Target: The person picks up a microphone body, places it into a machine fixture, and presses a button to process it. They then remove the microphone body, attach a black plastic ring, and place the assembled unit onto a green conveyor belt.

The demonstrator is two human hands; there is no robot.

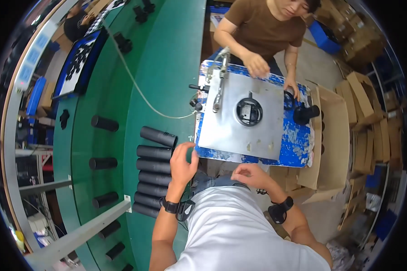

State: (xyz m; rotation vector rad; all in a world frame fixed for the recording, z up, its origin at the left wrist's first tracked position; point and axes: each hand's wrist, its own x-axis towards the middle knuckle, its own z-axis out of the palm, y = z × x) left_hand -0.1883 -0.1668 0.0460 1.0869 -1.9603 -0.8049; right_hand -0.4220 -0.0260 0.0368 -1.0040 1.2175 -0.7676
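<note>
My left hand [184, 163] is at the right end of a row of black tubes [153, 165] on the green bench. Its fingers and thumb are apart, with nothing between them. The uppermost tube [158, 136] lies tilted just beyond that hand. My right hand [251, 175] is in front of the near edge of a metal plate [221, 135], fingers loosely curled, and I see nothing in it. On the plate sits a round black ring-shaped part [249, 112]. A pneumatic driver-like metal tool [220, 92] stands at the plate's left side.
Across the blue worn board [296, 135], a co-worker's hand [257, 65] hovers over the plate; the other touches a black ring [288, 100]. A black flanged cylinder [305, 114] lies beside it. An open carton [332, 149] stands right. More black tubes [103, 163] lie left, past a metal rail [86, 232].
</note>
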